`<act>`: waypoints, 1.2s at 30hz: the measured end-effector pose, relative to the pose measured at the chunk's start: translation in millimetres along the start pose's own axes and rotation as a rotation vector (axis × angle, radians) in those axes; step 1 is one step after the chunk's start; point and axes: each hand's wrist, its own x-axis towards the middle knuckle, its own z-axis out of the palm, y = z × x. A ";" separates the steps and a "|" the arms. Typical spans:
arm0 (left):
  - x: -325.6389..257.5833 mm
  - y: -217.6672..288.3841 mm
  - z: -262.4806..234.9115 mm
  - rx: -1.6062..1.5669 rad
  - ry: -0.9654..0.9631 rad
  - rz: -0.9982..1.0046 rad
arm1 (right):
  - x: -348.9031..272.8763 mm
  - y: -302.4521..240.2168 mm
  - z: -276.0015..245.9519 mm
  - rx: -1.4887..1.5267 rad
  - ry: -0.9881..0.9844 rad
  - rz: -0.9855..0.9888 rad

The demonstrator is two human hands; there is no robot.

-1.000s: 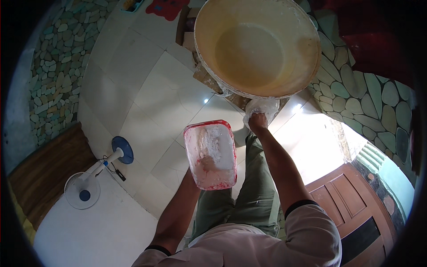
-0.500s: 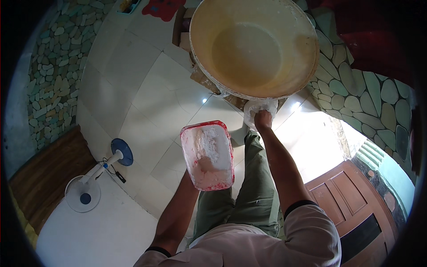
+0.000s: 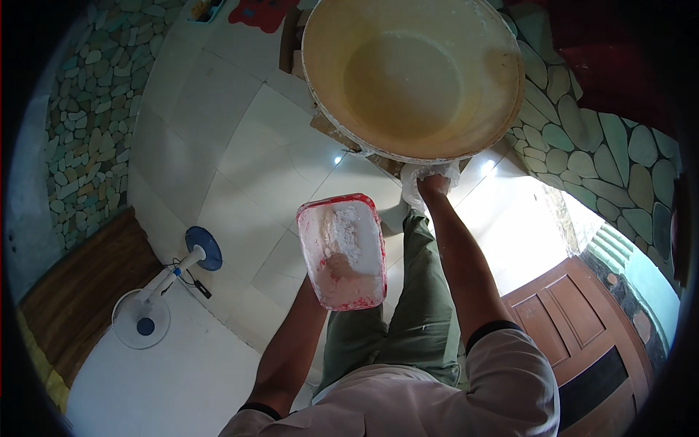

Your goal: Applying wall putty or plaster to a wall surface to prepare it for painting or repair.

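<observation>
A rectangular tub [image 3: 342, 251] with a red rim and white inside is held up in front of my legs. White powder [image 3: 344, 233] lies heaped along its middle, with a thinner pinkish layer toward me. My left forearm [image 3: 291, 342] runs up under the tub's near left side; the hand supports it from below, its fingers hidden. My right hand [image 3: 435, 185] reaches down into a clear plastic bag [image 3: 411, 191], where its fingers cannot be seen. That bag sits just below the near rim of a large round tan basin [image 3: 320, 87], whose inside walls are dusted.
Cardboard [image 3: 331, 131] shows under the basin's left side. A white and blue standing fan [image 3: 196, 251] is at the left beside a white surface [image 3: 167, 379]. A brown panelled door [image 3: 561, 313] is at the right, and a stone-patterned wall [image 3: 619, 146] rises beyond the basin.
My right hand has gone slightly farther into the plastic bag, its fingers now hidden. The tub has stayed nearly in place; the whole view has shifted a little.
</observation>
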 end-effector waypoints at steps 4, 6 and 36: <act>-7.6 6.2 1.3 0.016 0.003 0.016 | -12.0 -28.6 -25.6 -0.051 -0.228 0.011; -3.2 5.0 0.7 0.005 -0.004 0.006 | -13.5 -23.7 -24.6 -0.135 -0.134 0.001; 1.4 8.7 9.9 0.119 0.112 0.016 | -16.9 -41.8 -34.2 0.001 -0.255 0.026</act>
